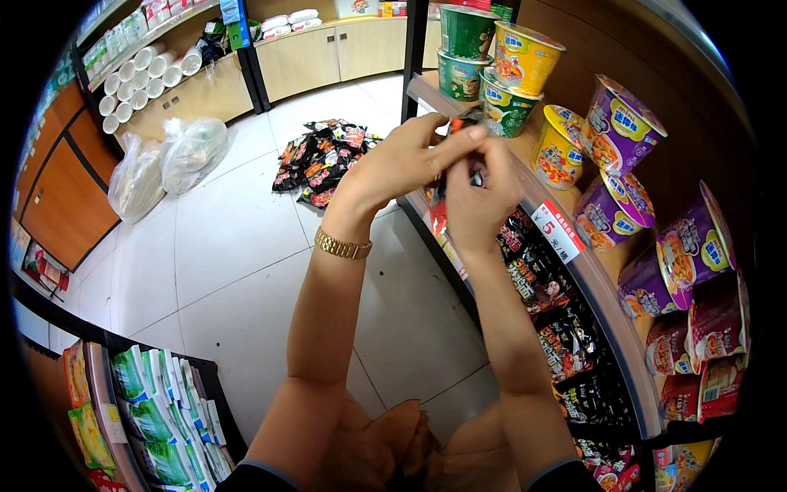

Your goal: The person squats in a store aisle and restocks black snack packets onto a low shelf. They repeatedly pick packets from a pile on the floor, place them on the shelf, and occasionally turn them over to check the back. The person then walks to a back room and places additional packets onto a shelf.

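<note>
In front of the shelf, my left hand [399, 157] and my right hand [482, 194] come together around a black and red instant noodle packet [456, 125]. Fingers cover much of it, and its outline is blurred. A gold-coloured metal band [342, 245] circles my left wrist. Below the hands, similar black noodle packets [541, 289] fill the lower shelf on the right. Beyond my left hand, a heap of black and red noodle packets [329, 157] lies on the tiled floor.
Cup noodles [621, 126] stand along the upper right shelf [615, 307], whose edge bears a price tag [556, 230]. Two plastic bags [193, 154] sit on the floor at the left. White and green packs [154, 418] fill a rack at lower left. Wooden cabinets [307, 58] line the back.
</note>
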Available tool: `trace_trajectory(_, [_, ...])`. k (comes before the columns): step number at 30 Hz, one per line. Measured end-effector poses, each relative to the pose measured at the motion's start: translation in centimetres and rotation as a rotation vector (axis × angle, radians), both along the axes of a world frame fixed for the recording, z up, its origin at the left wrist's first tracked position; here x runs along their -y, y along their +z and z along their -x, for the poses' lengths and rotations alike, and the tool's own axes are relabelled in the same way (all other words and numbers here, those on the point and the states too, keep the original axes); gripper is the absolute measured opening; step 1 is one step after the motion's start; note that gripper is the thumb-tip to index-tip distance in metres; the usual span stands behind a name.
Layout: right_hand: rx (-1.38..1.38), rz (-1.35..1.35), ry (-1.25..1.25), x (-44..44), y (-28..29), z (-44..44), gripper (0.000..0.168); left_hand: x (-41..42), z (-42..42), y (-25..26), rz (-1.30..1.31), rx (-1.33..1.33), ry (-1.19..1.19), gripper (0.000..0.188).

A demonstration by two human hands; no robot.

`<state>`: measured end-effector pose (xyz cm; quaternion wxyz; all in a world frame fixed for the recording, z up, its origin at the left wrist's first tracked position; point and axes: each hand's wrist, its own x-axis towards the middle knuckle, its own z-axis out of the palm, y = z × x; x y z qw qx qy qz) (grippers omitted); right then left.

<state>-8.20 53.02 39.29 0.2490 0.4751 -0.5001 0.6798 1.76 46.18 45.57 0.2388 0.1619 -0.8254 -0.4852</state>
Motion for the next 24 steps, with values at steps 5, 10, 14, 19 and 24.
trace_trajectory(5, [-0.291, -0.017, 0.028, 0.6, 0.0, -0.5, 0.012, 0.9, -0.6, -0.6, -0.255, -0.147, 0.125, 0.038])
trace_trajectory(10, [-0.308, -0.059, 0.093, 0.6, 0.2, 0.5, 0.015, 5.2, -2.0, -1.9, -0.256, -0.292, 0.208, 0.03])
trace_trajectory(14, [0.07, -0.105, 0.231, 0.9, -0.5, 3.2, 0.042, 6.5, -3.4, -1.8, -0.409, -0.517, 0.161, 0.026])
trace_trajectory(19, [0.553, -0.309, 0.74, -0.2, 0.1, 2.7, 0.045, 8.5, -3.2, -3.5, -0.48, -0.586, 0.167, 0.021])
trace_trajectory(24, [0.597, -0.328, 0.69, 0.6, -1.2, 3.3, 0.033, 8.1, -2.6, -3.7, -0.563, -0.651, 0.139, 0.021])
